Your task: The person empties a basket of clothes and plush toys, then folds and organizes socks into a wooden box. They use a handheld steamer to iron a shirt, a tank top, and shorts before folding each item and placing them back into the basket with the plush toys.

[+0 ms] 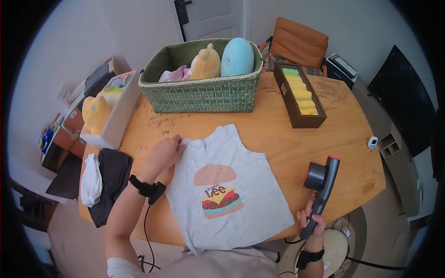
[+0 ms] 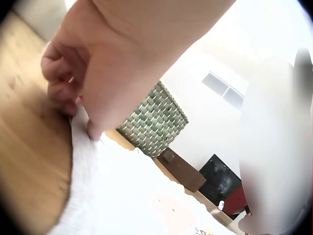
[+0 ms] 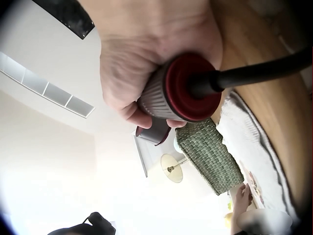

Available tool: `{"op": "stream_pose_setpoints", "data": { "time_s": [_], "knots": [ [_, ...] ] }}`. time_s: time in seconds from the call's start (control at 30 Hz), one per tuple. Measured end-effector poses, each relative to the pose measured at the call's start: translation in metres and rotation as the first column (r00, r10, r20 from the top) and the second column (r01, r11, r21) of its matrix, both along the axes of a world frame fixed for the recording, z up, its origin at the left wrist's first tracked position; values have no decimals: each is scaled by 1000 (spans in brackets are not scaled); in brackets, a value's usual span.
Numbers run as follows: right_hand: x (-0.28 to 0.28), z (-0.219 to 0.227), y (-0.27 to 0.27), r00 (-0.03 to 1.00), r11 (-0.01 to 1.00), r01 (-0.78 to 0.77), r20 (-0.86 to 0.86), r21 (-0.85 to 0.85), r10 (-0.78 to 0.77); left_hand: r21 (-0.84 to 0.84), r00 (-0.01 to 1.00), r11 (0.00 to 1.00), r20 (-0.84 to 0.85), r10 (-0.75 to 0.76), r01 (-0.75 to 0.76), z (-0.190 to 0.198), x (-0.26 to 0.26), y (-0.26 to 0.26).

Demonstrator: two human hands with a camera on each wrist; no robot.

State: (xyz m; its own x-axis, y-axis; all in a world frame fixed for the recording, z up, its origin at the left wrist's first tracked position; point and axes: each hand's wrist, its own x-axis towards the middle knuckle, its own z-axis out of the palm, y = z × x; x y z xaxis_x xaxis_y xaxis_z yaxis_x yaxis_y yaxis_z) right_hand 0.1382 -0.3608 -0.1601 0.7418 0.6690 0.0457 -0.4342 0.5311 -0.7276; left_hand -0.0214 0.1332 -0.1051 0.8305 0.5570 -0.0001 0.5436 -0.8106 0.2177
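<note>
A light grey sleeveless top (image 1: pixel 232 185) with a burger print lies spread on the table, its hem at the near edge. My left hand (image 1: pixel 164 155) pinches the top's left shoulder; in the left wrist view the thumb and curled fingers are at the fabric's edge. My right hand (image 1: pixel 314 221) grips the handle of a dark grey hair dryer (image 1: pixel 330 180) with red trim, raised to the right of the top. In the right wrist view, fingers wrap round the ribbed handle, and a black cord (image 3: pixel 264 73) runs from its red-rimmed base.
A green woven basket (image 1: pixel 199 97) with plush toys stands at the back of the wooden table (image 1: pixel 343 153). Right of it is a brown box (image 1: pixel 301 118) of rolled yellow and green cloths. A white bin (image 1: pixel 116 118), dark folded clothing (image 1: pixel 109 185) and a white garment (image 1: pixel 92 180) lie left.
</note>
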Motion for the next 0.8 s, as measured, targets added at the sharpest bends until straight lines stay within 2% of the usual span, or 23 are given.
{"op": "stream_pose_setpoints", "data": {
  "time_s": [0.1, 0.17, 0.2, 0.27, 0.33, 0.4, 0.47, 0.5, 0.57, 0.6, 0.73, 0.8],
  "knots": [
    [-2, -1, 0, 1000, 999, 26, 9, -32, -26, 53, 999, 998, -12, 43, -42, -5, 33, 0],
    [0, -2, 1, 1000, 1000, 7, 27, -9, -7, 348, 984, 937, 177, -22, -42, 1, 44, -6],
    [1, -3, 1, 999, 1000, -11, 38, 16, 11, 349, 983, 936, 180, -24, -41, 4, 48, -11],
    [0, -5, 0, 999, 1000, 2, 32, 19, -3, 382, 993, 921, 46, -106, 80, 32, 58, -42],
    [-3, -5, -2, 1000, 1000, 10, 23, 11, -10, 297, 942, 904, 39, -334, 309, 21, 65, -61],
    [-1, 0, 2, 1000, 1000, 28, -5, 2, -28, 105, 911, 906, -95, -402, 411, 19, 80, -96],
    [0, 0, 3, 1000, 1000, 8, 12, -3, -7, 137, 876, 870, 25, -481, 474, -5, 97, -118],
    [1, 0, 3, 1000, 1000, 3, 27, -6, -3, 143, 880, 873, 30, -474, 465, -14, 105, -125],
    [1, 0, 2, 999, 1000, -1, 37, -18, 2, 228, 837, 830, 96, -539, 508, -15, 116, -138],
    [0, 0, 0, 999, 999, 2, 36, -35, -1, 94, 843, 841, 28, -538, 533, -16, 117, -138],
    [-2, 2, 0, 999, 998, 36, 18, -53, -35, 27, 890, 889, 7, -457, 456, 6, 82, -127],
    [0, 2, 2, 1000, 1000, -10, -4, -21, 10, -2, 943, 944, -41, -330, 330, 15, 46, -109]
  ]
}}
